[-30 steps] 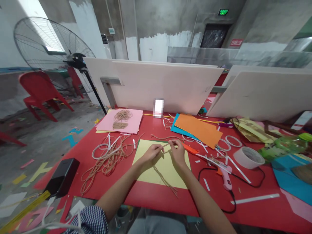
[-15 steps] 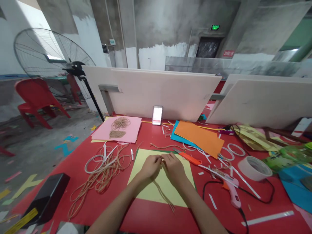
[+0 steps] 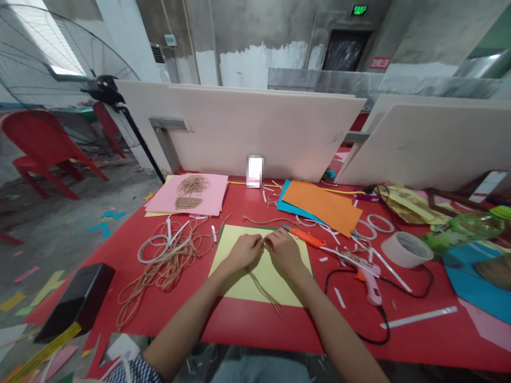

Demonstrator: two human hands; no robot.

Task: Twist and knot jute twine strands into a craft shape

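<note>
Over a pale yellow sheet [image 3: 235, 290], my left hand [image 3: 245, 251] and my right hand [image 3: 284, 250] meet with fingers pinched close together. Brown twine [image 3: 266, 292] runs out from beneath my left hand, its loose strands trailing toward the sheet's front edge. The pinched part of the twine is mostly hidden by my fingertips. Just beyond my right hand lies an orange utility knife [image 3: 307, 237]. Left of the sheet is a tangled heap of twine [image 3: 175, 276] with a white ring [image 3: 144, 254] in it.
Pink paper [image 3: 217, 191] with coiled twine sits back left; orange paper [image 3: 323, 205] lies back right. A pink glue gun [image 3: 372, 284] with its cord, a tape roll [image 3: 407, 250] and a green bottle [image 3: 467, 231] occupy the right. White boards [image 3: 255, 125] stand behind a phone [image 3: 254, 171].
The view has tipped downward, so the table sits higher in the picture and its front edge shows. My hands stay together over the yellow sheet, fingers shifted slightly.
</note>
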